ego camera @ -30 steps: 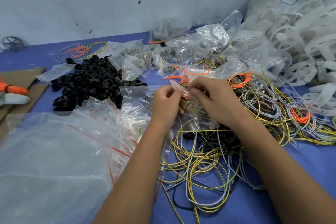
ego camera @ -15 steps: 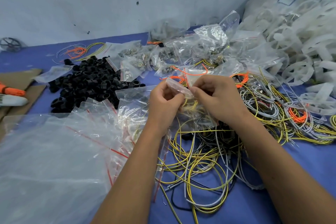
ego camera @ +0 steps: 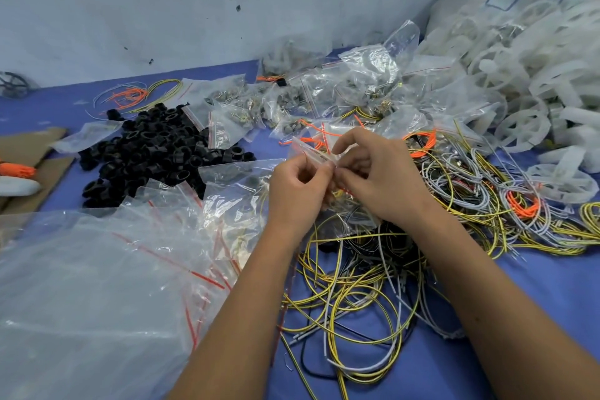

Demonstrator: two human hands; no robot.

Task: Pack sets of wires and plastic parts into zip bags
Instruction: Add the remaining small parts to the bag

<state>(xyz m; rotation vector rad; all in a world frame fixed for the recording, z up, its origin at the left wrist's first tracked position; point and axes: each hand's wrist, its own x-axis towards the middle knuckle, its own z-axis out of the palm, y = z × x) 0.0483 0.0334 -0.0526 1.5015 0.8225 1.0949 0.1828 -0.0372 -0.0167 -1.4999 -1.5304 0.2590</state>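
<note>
A blue worktop (ego camera: pixel 535 295) is carrying a heap of white plastic wheels (ego camera: pixel 526 81) at the far right, a stack of empty zip bags (ego camera: pixel 97 269) at the near left, a tangle of yellow, white and orange wires (ego camera: pixel 363 276) spreading near and right of centre, and a pile of black plastic rings (ego camera: pixel 152 153) at the far left. Above the wires, the left hand (ego camera: pixel 297 193) and the right hand (ego camera: pixel 380 178) are meeting, each pinching the top edge of a small zip bag (ego camera: pixel 313 154) between thumb and curled fingers. The bag is sitting between the two hands, its body hanging below them.
</note>
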